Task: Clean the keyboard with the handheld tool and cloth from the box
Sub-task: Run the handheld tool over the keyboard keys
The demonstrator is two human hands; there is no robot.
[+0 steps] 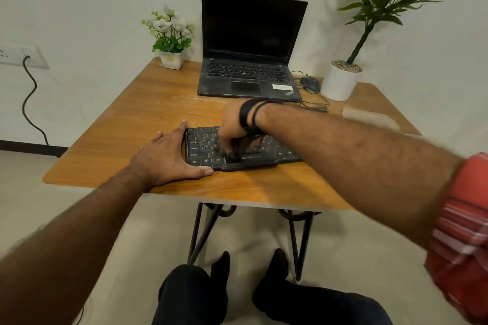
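Left hand (169, 155) flat, bracing keyboard (203, 148); right hand (232, 124) apparently gripping.

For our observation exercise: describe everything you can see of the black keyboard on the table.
The keyboard is black, plastic-looking, with pale key legends and a brand name on its front edge. It lies flat near the wooden table's front edge. The left hand rests against its left end; the right hand reaches down onto its keys.

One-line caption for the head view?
Left hand steadies the keyboard while right hand works a dark tool across its keys.
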